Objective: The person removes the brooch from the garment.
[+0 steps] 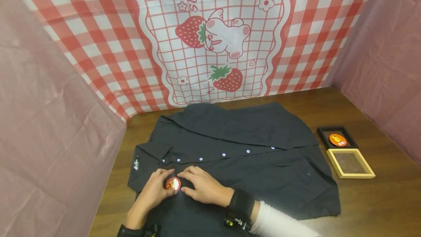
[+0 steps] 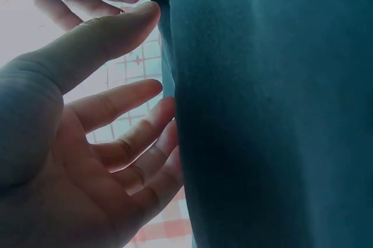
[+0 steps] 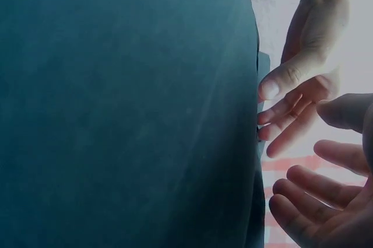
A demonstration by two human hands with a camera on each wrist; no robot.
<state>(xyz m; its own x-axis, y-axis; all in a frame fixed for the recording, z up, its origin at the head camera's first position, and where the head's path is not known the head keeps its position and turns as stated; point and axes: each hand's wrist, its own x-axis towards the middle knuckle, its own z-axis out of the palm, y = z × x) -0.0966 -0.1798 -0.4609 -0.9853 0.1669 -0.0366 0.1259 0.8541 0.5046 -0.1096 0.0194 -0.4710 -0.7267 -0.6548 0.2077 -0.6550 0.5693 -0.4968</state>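
Note:
A dark button-up shirt lies spread flat, its collar to the left and a row of pale buttons across it. On its front, near the collar, sits a round red badge with a shiny face. My left hand lies around the badge's left side, thumb and index finger spread at its edge. From the right, my right hand reaches beside it, thumb and fingers apart. Both wrist views show loosely extended fingers against dark cloth, on the left hand and right hand; the badge is hidden there.
A black square frame holding an orange round badge stands at the right on the wooden table. Touching it in front is a pale wood frame. A strawberry-print cloth hangs behind, with pink cloth on both sides.

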